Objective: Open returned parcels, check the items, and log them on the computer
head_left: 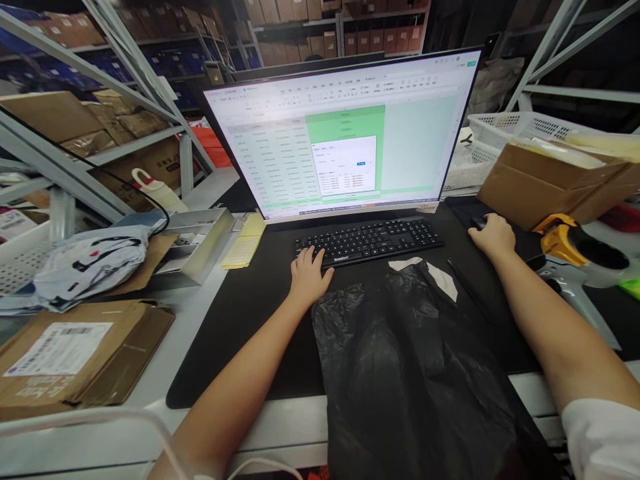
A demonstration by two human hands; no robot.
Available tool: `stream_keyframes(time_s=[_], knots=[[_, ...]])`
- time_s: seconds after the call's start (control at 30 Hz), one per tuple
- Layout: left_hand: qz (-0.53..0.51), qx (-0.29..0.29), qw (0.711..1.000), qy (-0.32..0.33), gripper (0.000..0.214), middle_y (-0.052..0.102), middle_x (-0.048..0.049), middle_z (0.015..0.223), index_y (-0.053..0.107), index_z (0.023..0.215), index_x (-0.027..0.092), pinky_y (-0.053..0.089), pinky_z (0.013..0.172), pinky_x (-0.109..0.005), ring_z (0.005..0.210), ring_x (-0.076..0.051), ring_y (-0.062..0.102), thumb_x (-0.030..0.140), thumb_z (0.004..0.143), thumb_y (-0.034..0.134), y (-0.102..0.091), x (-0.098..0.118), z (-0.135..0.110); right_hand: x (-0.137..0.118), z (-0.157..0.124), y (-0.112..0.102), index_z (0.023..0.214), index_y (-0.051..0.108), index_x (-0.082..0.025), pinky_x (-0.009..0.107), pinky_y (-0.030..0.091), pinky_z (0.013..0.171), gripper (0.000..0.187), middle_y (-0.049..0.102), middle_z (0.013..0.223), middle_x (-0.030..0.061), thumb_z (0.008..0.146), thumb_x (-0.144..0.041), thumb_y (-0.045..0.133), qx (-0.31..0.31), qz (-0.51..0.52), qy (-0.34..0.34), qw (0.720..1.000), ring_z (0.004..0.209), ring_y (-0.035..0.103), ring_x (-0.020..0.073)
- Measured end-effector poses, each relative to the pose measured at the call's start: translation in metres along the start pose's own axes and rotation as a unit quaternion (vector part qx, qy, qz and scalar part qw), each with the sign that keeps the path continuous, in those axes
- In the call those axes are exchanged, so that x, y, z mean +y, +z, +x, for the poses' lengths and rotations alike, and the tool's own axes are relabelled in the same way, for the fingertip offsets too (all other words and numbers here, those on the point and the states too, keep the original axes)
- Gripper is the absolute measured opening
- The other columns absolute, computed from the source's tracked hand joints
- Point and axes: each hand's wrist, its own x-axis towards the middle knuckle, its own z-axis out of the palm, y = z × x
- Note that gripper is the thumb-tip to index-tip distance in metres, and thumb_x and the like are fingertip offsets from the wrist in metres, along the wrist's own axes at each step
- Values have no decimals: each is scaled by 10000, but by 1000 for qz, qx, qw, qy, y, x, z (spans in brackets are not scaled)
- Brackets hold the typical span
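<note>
My left hand rests on the left end of a black keyboard, fingers spread over the keys. To the right, my right hand is curled over a dark computer mouse, mostly hidden under the fingers. Behind the keyboard stands a monitor showing a spreadsheet with a green column and a small dialog window. A black plastic bag lies between my forearms, over the front edge of the desk. A white piece of paper or label sticks out at the bag's top.
A yellow and grey barcode scanner stands right of my forearm. Behind it are an open cardboard box and white baskets. At left lie yellow notes, a grey tray, a plastic-wrapped package and a labelled carton.
</note>
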Motion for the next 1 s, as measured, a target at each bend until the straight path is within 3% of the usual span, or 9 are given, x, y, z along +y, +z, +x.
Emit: stream_keyframes(time_s=[0.27,0.4,0.63,1.0], knots=[[1,2,1000,1,628,405,-182,1638,498,1542,169,338,1206,-545,1531,-373,335,471,992,479,-1,1,0,0,0,0,1510,482,-100,389,394,917,640,522,1483,231,957,-410,564,-1,-3,-9,1000,1193,544,328],[2,2,1000,1,622,413,-179,1634,504,1538,172,341,1205,-538,1528,-367,341,466,990,486,-1,1,0,1,0,1,1456,554,-99,386,401,942,578,520,1490,221,961,-397,556,-2,-6,-15,1000,1215,539,327],[0,-4,1000,-3,622,410,-179,1635,502,1540,170,330,1215,-538,1532,-367,337,454,986,504,-2,1,0,0,2,3,1434,525,-79,423,473,950,620,577,1398,234,918,-415,594,12,-6,13,1000,1191,585,351],[3,-9,1000,-9,625,399,-175,1644,497,1548,171,325,1221,-534,1538,-369,330,450,989,519,-4,3,0,1,2,5,1450,548,-112,462,484,1027,602,554,1441,222,925,-406,571,10,-7,2,1000,1243,573,363]])
